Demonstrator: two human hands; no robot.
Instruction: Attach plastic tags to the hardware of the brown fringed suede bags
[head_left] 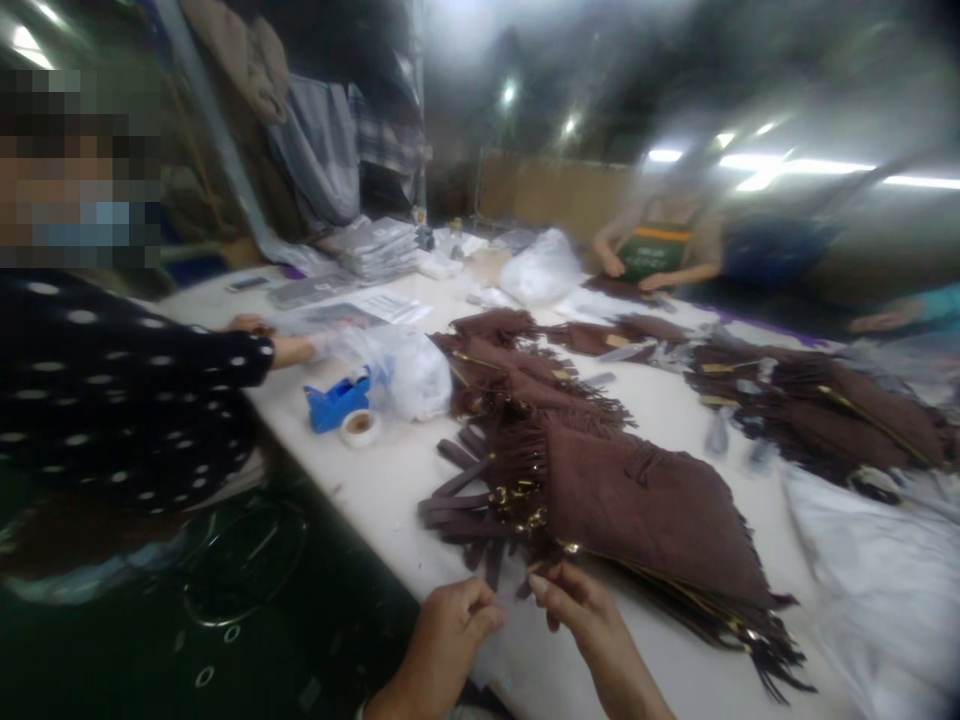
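A stack of brown fringed bags [652, 500] with gold zippers lies on the table right in front of me. Brown straps [454, 505] with gold clasps [525, 505] spread from its left side. At the near edge of the stack, my right hand [585, 610] is closed, thumb and finger pinching the end of a thin brown strap [523, 590]. Just left of it, my left hand [450, 630] has its fingers curled and pressed together. Whatever the left fingers hold, if anything, is hidden.
A blue tape dispenser [337, 400] and a white tape roll [360, 428] stand left on the white table [360, 490]. More brown bags [862, 410] lie right, near white plastic [877, 580]. A person in polka dots [127, 390] works at left; others are across.
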